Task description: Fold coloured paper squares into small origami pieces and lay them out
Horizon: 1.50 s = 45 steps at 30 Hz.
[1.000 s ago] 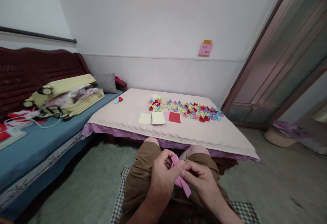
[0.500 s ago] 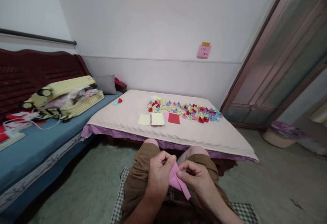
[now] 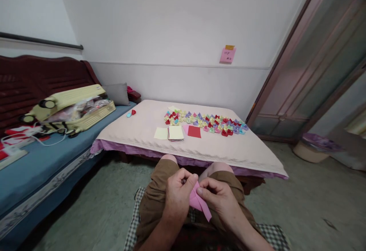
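Over my lap, my left hand [image 3: 177, 195] and my right hand [image 3: 219, 197] both pinch a partly folded pink paper [image 3: 199, 204]. Its long end points down and to the right between my hands. Both hands have their fingers closed on it. Ahead of my knees stands a low table [image 3: 143, 129] under a pale cloth. On it lie several small folded paper pieces [image 3: 204, 122] in many colours, a stack of paper squares [image 3: 175, 133], a yellow sheet [image 3: 161, 133] and a red sheet [image 3: 194, 131].
A blue-cushioned wooden sofa [image 3: 37, 163] runs along the left, with an open yellow suitcase [image 3: 71, 108] on it. Two small folded pieces [image 3: 131, 113] lie at the table's far left. A glass door [image 3: 311, 71] is at the right, a basket [image 3: 311, 150] beside it. Pink note [image 3: 227, 54] on the wall.
The pink paper has been drawn in tighter between my fingers and my right thumb has shifted on it. The view has drifted slightly; the table's things have not moved.
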### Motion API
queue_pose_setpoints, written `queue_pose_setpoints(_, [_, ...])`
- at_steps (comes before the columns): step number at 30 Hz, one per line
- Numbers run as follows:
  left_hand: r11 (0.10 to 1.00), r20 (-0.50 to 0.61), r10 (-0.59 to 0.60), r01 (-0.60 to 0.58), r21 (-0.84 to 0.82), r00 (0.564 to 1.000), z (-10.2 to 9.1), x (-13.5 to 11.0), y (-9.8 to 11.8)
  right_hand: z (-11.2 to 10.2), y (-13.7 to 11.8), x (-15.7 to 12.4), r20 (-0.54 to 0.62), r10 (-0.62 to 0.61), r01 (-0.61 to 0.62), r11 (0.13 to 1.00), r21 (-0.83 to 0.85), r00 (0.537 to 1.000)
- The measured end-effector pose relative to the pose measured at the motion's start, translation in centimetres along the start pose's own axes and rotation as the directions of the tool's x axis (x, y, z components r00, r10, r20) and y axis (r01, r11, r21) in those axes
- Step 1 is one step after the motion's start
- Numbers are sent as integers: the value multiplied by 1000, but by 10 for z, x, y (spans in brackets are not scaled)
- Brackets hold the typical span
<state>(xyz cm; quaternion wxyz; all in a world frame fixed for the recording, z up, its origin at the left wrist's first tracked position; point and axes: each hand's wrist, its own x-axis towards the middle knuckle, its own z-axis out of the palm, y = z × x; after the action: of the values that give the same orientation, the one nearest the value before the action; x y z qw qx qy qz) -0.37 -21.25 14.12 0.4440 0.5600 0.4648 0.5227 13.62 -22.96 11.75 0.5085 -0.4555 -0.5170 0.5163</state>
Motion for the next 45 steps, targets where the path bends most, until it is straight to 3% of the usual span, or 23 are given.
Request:
queue_pose_setpoints(5, [987,-8,-24,22,-161,1000,-4,-2,3,-2,-6,-1,-15,11,-8,987,158,1000])
queue_pose_setpoints(11, [980,97,-26,44,-192,995,-4,-3,10,-2,-5,-3,30,65,-72,915,396,997])
queue_pose_setpoints(20, [981,70,-22,36,-190,997,5,-9,9,-2,-1,-3,92,82,-117,860,496,992])
queue_pose_setpoints(24, [988,-10,155,-155,-4,988,5,-15,8,0,1,-4,115,101,-147,837,527,988])
queue_pose_setpoints(28, [894,-51,436,-426,137,899,6,-17,7,1,1,-4,121,107,-156,820,551,987])
queue_pose_setpoints(32, [838,-26,535,-527,139,844,5,-18,7,2,-1,-3,113,110,-154,816,557,988])
queue_pose_setpoints(34, [851,-6,512,-507,135,859,4,-19,10,1,-2,-4,108,119,-159,819,551,987])
queue_pose_setpoints(37, [906,25,405,-405,120,914,1,-19,16,1,-2,-4,107,117,-157,830,535,987])
queue_pose_setpoints(41, [980,7,188,-188,65,982,0,-16,22,0,-1,-4,118,114,-158,849,504,986])
queue_pose_setpoints(45, [996,6,-29,29,-88,1000,2,-11,20,-1,1,-3,104,113,-149,870,470,988])
